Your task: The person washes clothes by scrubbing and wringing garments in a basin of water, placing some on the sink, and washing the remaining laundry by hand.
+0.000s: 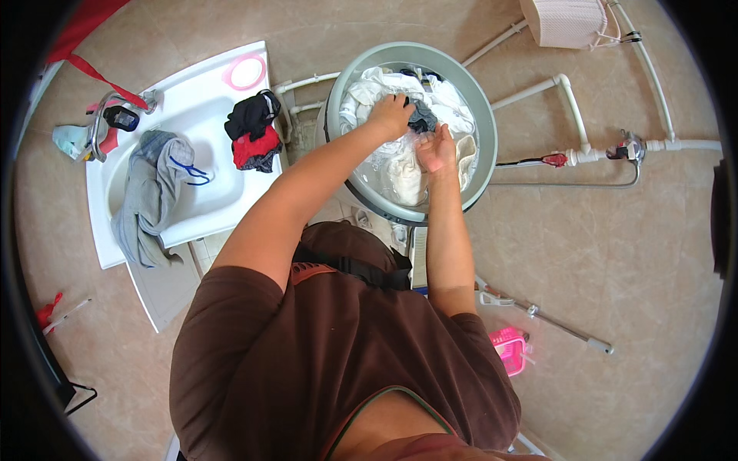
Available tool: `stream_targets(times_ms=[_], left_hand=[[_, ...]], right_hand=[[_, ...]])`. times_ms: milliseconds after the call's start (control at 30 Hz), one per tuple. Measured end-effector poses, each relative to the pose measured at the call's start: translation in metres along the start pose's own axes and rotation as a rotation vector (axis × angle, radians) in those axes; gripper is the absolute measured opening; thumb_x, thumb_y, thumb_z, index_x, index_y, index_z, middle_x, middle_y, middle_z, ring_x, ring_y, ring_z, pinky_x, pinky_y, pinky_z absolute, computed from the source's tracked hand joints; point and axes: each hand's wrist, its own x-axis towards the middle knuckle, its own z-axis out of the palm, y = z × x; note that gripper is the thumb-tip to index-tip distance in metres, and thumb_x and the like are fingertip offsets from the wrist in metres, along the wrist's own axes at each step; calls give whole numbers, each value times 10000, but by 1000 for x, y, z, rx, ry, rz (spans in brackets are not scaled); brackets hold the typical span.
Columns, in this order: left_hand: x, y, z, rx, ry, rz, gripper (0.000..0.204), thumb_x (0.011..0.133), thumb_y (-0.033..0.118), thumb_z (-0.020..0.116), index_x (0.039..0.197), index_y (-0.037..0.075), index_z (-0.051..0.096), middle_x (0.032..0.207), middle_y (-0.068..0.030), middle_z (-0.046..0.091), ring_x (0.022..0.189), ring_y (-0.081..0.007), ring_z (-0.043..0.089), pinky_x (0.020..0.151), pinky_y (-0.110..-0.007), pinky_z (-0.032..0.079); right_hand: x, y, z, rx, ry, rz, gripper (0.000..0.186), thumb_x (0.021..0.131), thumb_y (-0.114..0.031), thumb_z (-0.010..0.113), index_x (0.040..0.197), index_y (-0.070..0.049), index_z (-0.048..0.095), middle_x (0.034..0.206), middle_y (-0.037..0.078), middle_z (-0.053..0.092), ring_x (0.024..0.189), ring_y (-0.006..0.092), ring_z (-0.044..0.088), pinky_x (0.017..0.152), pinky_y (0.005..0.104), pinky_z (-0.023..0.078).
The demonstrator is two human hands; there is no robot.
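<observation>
A grey-green round tub (492, 138) stands in front of me with white laundry (403, 178) soaking in water. Over the laundry, my left hand (390, 117) has its fingers curled on a small dark grey cloth (422, 117); the cloth's exact kind does not show. My right hand (437, 152) is just right of that cloth, palm turned up and wet, fingers stretched out and nothing held in it. Its fingertips come close to the cloth's edge; whether they touch it I cannot tell.
Left of the tub is a white sink (223, 196) with a grey garment (150, 192) draped over its basin. Black and red clothes (254, 131) and a pink-rimmed dish (246, 72) lie on its ledge. White pipes (569, 107) run along the wall; a pink basket (509, 349) sits lower right.
</observation>
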Motion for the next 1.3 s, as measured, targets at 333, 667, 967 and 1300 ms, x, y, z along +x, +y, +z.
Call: stream_targets(times_ms=[333, 667, 967, 1300], left_hand=[[-5, 90, -25, -404, -204, -59, 269, 810, 278, 563, 983, 90, 649, 973, -181, 648, 928, -341, 622, 825, -447, 465], [27, 23, -12, -83, 64, -129, 276, 859, 303, 555, 953, 58, 639, 842, -154, 674, 763, -319, 667, 656, -429, 530], [12, 6, 14, 89, -159, -94, 252, 869, 283, 584, 1009, 76, 617, 1014, -156, 608, 963, -334, 614, 766, -434, 513], [-17, 100, -58, -175, -35, 52, 293, 832, 354, 578, 888, 83, 673, 841, -151, 678, 818, -321, 660, 707, -440, 520]], right_hand=[[25, 11, -47, -49, -434, -138, 397, 960, -400, 449, 1170, -71, 521, 1150, 147, 580, 1114, 301, 530, 971, 433, 425], [19, 4, -30, -11, -69, -49, 360, 981, -426, 431, 1059, -113, 589, 957, 38, 609, 812, 174, 575, 818, 310, 451], [22, 13, -8, -301, -35, -198, 294, 966, -378, 482, 1122, -163, 607, 1032, -1, 604, 961, 156, 531, 890, 327, 377], [-11, 14, -6, -50, -390, -201, 442, 942, -481, 437, 1080, -84, 572, 1116, 103, 609, 1050, 273, 567, 920, 432, 453]])
